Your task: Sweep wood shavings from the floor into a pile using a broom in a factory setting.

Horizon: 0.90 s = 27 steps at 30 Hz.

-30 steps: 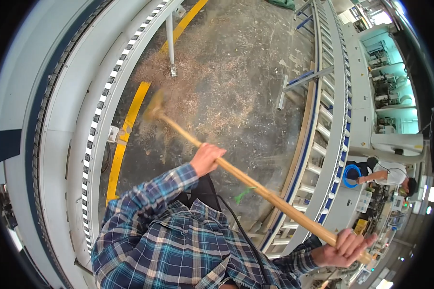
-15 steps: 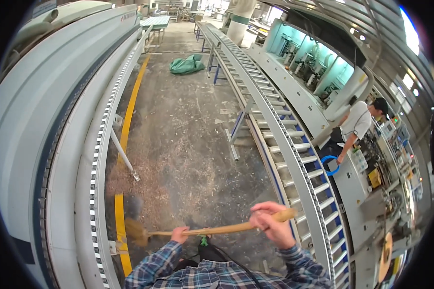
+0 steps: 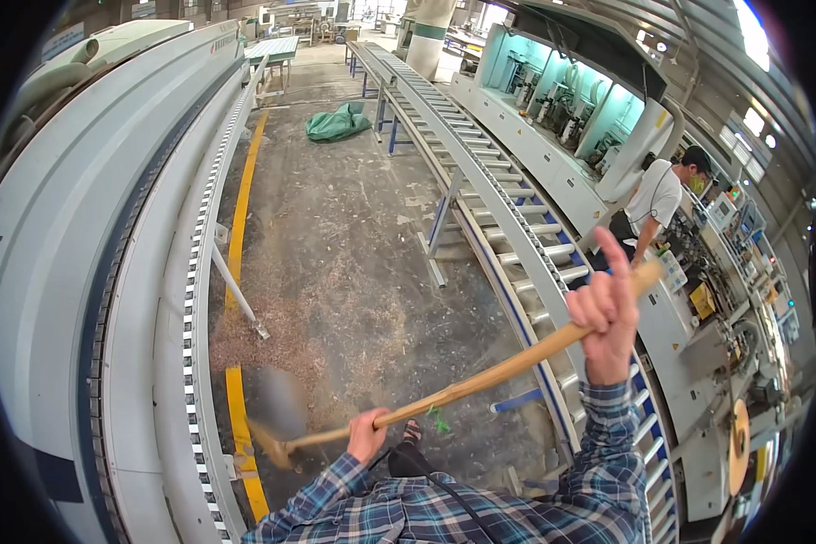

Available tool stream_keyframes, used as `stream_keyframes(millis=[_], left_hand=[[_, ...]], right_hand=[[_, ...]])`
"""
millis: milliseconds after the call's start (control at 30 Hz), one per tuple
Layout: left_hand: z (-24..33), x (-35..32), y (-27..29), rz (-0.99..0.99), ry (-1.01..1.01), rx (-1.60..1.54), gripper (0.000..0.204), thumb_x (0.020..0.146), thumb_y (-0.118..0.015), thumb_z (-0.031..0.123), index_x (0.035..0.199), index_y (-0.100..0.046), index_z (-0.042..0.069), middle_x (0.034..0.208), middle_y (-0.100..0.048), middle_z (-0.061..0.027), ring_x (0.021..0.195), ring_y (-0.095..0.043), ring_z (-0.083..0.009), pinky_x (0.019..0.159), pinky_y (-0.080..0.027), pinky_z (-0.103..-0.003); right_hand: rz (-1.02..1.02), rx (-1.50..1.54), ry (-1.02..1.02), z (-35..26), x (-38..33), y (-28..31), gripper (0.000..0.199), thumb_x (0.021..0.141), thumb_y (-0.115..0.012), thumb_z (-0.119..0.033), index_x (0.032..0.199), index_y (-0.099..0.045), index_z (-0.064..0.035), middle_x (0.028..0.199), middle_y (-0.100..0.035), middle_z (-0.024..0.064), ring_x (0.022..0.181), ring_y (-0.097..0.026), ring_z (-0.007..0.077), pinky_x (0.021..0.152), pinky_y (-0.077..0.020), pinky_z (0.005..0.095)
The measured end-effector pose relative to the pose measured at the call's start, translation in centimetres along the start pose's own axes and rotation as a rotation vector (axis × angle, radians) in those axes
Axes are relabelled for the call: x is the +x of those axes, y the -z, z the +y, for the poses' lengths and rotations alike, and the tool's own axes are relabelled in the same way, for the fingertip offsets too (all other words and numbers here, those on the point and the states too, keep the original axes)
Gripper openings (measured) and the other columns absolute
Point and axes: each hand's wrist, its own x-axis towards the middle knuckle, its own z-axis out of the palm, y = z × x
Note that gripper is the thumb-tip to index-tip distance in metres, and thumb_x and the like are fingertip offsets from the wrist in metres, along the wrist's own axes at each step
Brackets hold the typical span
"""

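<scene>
A broom (image 3: 485, 378) with a long wooden handle slants across my front, its far end raised at the right. My left hand (image 3: 367, 435) is wrapped round the lower handle, close to the head. Higher up, my right hand (image 3: 607, 308) grips the handle with the index finger stretched upward. The straw-coloured broom head (image 3: 270, 444) is blurred and lies low at the left, by the yellow floor line (image 3: 238, 399). Reddish-brown chips (image 3: 290, 340) are scattered over the floor just beyond it. A green string (image 3: 438, 419) hangs from the handle.
A long grey machine (image 3: 91, 236) with a roller rail runs along my left. To my right stretches a roller conveyor (image 3: 517, 213), its feet jutting into the aisle. Another person (image 3: 655, 199) stands beyond it at a machine. A green sack (image 3: 337, 123) lies farther ahead.
My right hand has swung up and to the right, raising that end of the handle. The left hand has shifted slightly right. The blue ring by the other person no longer shows.
</scene>
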Motion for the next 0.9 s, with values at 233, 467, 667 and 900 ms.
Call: stream_keyframes(millis=[233, 467, 667, 900], left_hand=[[-8.2, -10.9, -1.9, -0.124, 0.475, 0.153, 0.014, 0.074, -0.067, 0.02, 0.084, -0.07, 0.01, 0.073, -0.063, -0.0193, 0.073, -0.063, -0.0367, 0.064, -0.049, -0.041], [-23.0, -15.3, -12.6, 0.062, 0.351, 0.176, 0.017, 0.072, -0.068, 0.02, 0.077, -0.066, 0.004, 0.066, -0.062, -0.0138, 0.062, -0.06, -0.0286, 0.059, -0.049, -0.041], [-16.3, 4.2, -12.9, 0.2, 0.196, 0.083, 0.022, 0.075, -0.056, 0.006, 0.094, -0.065, 0.009, 0.084, -0.065, -0.0149, 0.083, -0.062, -0.0342, 0.071, -0.049, -0.042], [-10.5, 16.6, -10.0, 0.315, 0.048, 0.005, 0.018, 0.08, -0.06, 0.005, 0.096, -0.066, 0.005, 0.084, -0.066, -0.0152, 0.079, -0.063, -0.0314, 0.069, -0.049, -0.038]], right_hand=[[-0.078, 0.201, -0.635, 12.7, -1.6, 3.2, 0.027, 0.09, -0.057, -0.008, 0.112, -0.05, 0.0071, 0.063, -0.041, -0.0035, 0.05, -0.037, 0.0059, 0.05, -0.0384, 0.0243], [-0.169, 0.019, -0.81, 20.0, -3.3, 4.5, 0.015, 0.09, -0.06, -0.012, 0.101, -0.059, -0.0026, 0.074, -0.055, -0.0015, 0.058, -0.048, 0.006, 0.054, -0.0408, 0.0228], [-0.112, -0.259, -0.453, 12.0, 2.7, 6.4, 0.013, 0.093, -0.052, -0.009, 0.102, -0.055, -0.0005, 0.057, -0.037, -0.002, 0.052, -0.037, 0.0097, 0.057, -0.0387, 0.0283], [-0.392, -0.324, -0.017, 9.5, 4.6, 5.3, 0.025, 0.088, -0.055, -0.015, 0.105, -0.052, 0.0025, 0.056, -0.04, -0.0024, 0.042, -0.035, 0.0073, 0.047, -0.0357, 0.0307]])
